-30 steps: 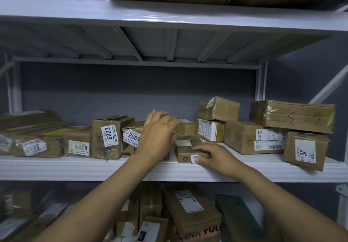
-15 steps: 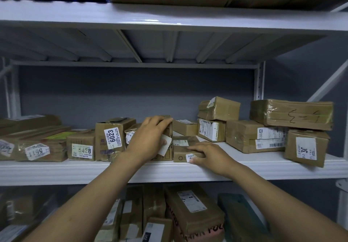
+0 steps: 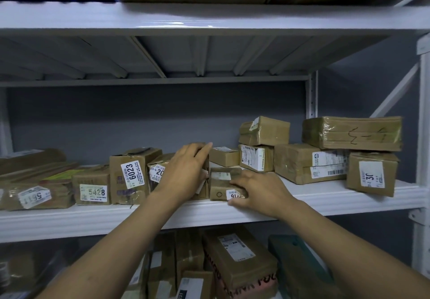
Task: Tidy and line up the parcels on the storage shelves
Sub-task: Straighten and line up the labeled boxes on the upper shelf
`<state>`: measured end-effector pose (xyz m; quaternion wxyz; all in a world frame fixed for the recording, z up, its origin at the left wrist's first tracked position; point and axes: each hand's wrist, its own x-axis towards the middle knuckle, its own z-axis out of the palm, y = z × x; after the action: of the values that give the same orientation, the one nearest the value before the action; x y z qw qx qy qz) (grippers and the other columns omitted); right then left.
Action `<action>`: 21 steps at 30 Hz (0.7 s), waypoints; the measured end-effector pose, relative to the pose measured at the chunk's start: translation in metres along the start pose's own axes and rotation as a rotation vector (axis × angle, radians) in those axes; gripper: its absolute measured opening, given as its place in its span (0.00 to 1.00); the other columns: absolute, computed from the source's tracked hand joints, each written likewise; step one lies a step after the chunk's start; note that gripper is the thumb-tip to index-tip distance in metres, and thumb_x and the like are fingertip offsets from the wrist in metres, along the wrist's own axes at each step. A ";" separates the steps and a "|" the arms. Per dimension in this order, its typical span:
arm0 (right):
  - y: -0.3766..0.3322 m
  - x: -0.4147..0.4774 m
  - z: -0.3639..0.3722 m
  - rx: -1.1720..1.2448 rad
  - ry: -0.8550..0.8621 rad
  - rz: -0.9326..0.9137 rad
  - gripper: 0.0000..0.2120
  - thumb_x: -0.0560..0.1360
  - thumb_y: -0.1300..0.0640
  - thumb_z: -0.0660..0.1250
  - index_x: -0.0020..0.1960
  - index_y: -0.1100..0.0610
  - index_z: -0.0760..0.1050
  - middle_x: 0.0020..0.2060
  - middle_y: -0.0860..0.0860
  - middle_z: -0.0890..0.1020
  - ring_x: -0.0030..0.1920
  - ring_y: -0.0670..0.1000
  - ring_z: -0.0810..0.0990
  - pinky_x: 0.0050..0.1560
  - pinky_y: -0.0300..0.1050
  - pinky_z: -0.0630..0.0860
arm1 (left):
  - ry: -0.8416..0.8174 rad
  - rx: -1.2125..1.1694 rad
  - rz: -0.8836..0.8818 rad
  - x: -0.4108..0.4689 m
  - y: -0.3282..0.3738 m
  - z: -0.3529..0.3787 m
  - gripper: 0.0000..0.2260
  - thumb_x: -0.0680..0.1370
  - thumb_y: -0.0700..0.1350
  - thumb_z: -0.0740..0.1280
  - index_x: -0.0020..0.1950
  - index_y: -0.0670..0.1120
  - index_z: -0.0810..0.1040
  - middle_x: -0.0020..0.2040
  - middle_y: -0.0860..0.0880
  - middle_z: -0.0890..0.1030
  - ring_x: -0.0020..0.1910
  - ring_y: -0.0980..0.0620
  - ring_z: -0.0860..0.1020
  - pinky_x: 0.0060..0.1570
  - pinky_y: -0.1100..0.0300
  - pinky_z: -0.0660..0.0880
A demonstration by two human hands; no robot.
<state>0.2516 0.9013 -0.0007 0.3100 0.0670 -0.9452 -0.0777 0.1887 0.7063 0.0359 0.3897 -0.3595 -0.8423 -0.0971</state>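
Left: small brown cardboard parcel "5428" (image 3: 93, 188) just left of tall brown cardboard box "6023" (image 3: 132, 175)
Right: flat taped brown carton (image 3: 351, 133) — atop wide brown labelled carton (image 3: 300, 163)
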 end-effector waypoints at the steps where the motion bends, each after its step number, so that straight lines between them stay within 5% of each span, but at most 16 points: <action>1: -0.001 0.000 -0.001 -0.001 0.038 0.016 0.27 0.75 0.34 0.59 0.69 0.45 0.68 0.65 0.46 0.74 0.57 0.51 0.77 0.48 0.46 0.76 | -0.008 -0.020 -0.018 0.000 -0.002 0.000 0.34 0.77 0.47 0.67 0.78 0.49 0.53 0.73 0.49 0.65 0.71 0.49 0.62 0.66 0.58 0.63; 6: -0.016 0.009 0.003 0.357 0.210 0.302 0.20 0.78 0.41 0.58 0.65 0.50 0.64 0.54 0.52 0.80 0.49 0.55 0.78 0.43 0.49 0.74 | -0.052 -0.122 -0.113 0.002 -0.010 -0.001 0.34 0.75 0.49 0.70 0.77 0.48 0.58 0.72 0.50 0.66 0.70 0.50 0.62 0.68 0.59 0.60; 11: -0.037 0.020 0.015 0.580 0.103 0.270 0.36 0.76 0.40 0.61 0.76 0.46 0.46 0.49 0.50 0.81 0.46 0.53 0.80 0.42 0.48 0.75 | -0.078 -0.173 -0.106 0.004 -0.013 -0.004 0.33 0.74 0.48 0.72 0.76 0.50 0.62 0.70 0.50 0.67 0.69 0.51 0.63 0.67 0.57 0.62; 16: -0.041 0.031 0.010 0.739 0.061 0.193 0.39 0.74 0.47 0.70 0.77 0.47 0.50 0.69 0.50 0.69 0.62 0.50 0.75 0.61 0.48 0.74 | -0.091 -0.196 -0.111 0.004 -0.014 -0.005 0.32 0.74 0.46 0.71 0.76 0.50 0.62 0.70 0.51 0.67 0.69 0.51 0.64 0.67 0.57 0.63; 21: -0.041 0.037 0.000 0.702 0.018 0.160 0.36 0.74 0.50 0.70 0.75 0.49 0.53 0.67 0.52 0.72 0.60 0.51 0.74 0.60 0.45 0.72 | -0.087 -0.168 -0.095 0.003 -0.013 -0.006 0.32 0.75 0.47 0.69 0.76 0.51 0.60 0.71 0.50 0.65 0.69 0.50 0.64 0.66 0.56 0.65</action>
<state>0.2259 0.8543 0.0129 0.2815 0.0960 -0.9137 0.2768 0.1821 0.6955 0.0437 0.3163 -0.3543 -0.8634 -0.1700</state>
